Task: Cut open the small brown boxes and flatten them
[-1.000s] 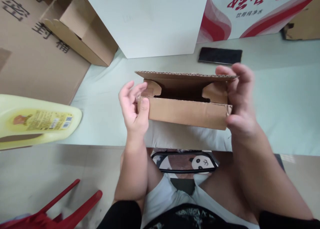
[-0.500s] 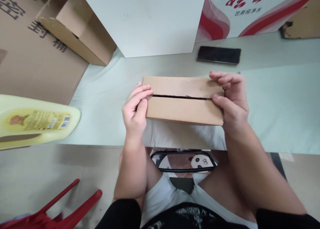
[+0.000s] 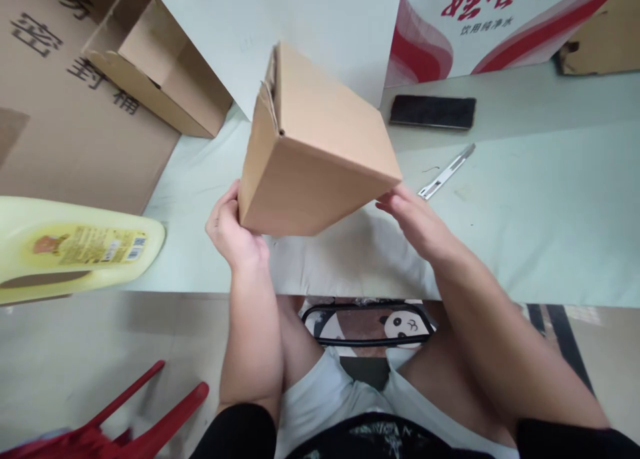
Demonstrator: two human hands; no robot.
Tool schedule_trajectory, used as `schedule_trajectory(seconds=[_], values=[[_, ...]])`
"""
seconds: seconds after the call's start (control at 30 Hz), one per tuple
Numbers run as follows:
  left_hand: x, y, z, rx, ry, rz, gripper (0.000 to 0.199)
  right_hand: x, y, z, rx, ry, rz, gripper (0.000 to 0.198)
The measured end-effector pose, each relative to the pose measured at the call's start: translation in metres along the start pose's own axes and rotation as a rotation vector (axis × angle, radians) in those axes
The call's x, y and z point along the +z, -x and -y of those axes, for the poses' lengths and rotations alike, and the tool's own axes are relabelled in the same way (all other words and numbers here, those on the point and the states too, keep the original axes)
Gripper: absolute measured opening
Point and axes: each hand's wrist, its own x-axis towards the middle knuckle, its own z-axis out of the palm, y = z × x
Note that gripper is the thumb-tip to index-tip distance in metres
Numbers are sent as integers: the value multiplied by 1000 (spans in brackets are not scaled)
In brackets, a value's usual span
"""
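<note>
A small brown cardboard box [image 3: 325, 159] is tilted above the table, a plain side facing me and its flap seam toward the upper left. My left hand [image 3: 237, 229] grips its lower left edge, with some fingers hidden behind the cardboard. At the lower right corner, my right hand [image 3: 413, 219] supports the box with outstretched fingers, whose tips are partly covered by it. Just beyond that hand lies a utility knife [image 3: 447, 172] with a white handle, flat on the pale green tablecloth [image 3: 530, 212].
A black phone [image 3: 433, 112] lies behind the knife. Large white cartons [image 3: 310, 19] and an open cardboard box [image 3: 165, 65] line the back. A yellow bottle [image 3: 100, 245] is at the left. Below, a red stool [image 3: 150, 425] stands on the floor.
The box has been turned from lying seam-up to a raised tilt, its seam now toward the upper left. Both hands have shifted to its lower edges. The knife has come into view.
</note>
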Motion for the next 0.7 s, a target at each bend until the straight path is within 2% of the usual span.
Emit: schedule_trajectory(seconds=[0.07, 0.1, 0.23, 0.27, 0.37, 0.5, 0.57, 0.63, 0.7], values=[[12, 11, 1, -54, 61, -30, 19, 9, 1, 6, -168, 50, 46, 65], [18, 19, 0, -96, 106, -7, 22, 11, 1, 8, -241, 95, 37, 67], [38, 55, -2, -411, 203, 357, 61, 12, -3, 22, -417, 309, -61, 70], [40, 63, -3, -478, 205, 423, 61, 11, -2, 27, -451, 365, -92, 68], [42, 87, -1, -654, 183, 564, 44, 6, 4, 45, -564, 505, -228, 50], [43, 108, -2, -876, -17, 950, 28, 0, 11, 57, -669, 547, -383, 14], [43, 113, -12, -820, -179, 1211, 18, -2, 11, 55, -708, 522, -414, 12], [39, 111, -32, -587, -354, 1578, 15, -2, 11, 52, -706, 487, -446, 11], [30, 103, -57, -325, -405, 1920, 18, -3, 10, 50, -647, 495, -474, 10]])
